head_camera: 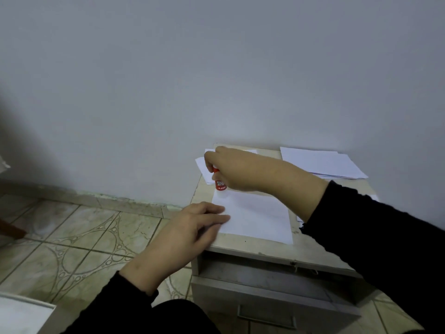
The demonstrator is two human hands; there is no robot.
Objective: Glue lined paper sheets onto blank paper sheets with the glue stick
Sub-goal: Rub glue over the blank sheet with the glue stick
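- Left hand lies flat at the sheet's left edge, fingers straight and relaxed, pinning the sheet to the worktop so it won't slide.
- Just beyond it, my right hand reaches across from the right and grips the glue stick, fingers curled round its red barrel, tip pointing down at the far-left corner of the sheet.
- Behind the glue stick, a loose pile of white paper sits at the back-left corner of the worktop, partly under my right hand.
- At the back-right, well apart from the sheet, a second stack lies fairly squared up.
- Progress, as I judge it: I'm at the gluing step for this sheet, starting at a corner. Most of its face looks dry, so spreading glue, laying the partner sheet on and pressing down are all left. Both piles suggest more pairs to do.
- Hard to make out: I can't tell whether the sheet under my hand is lined or blank; it reads plain white with only a faint tint. Nor can I tell which pile is lined, or whether any pair is finished.
- Whether the glue tip touches the paper is unclear.
- My right sleeve hides the sheet's right side and a scrap of paper showing past it.
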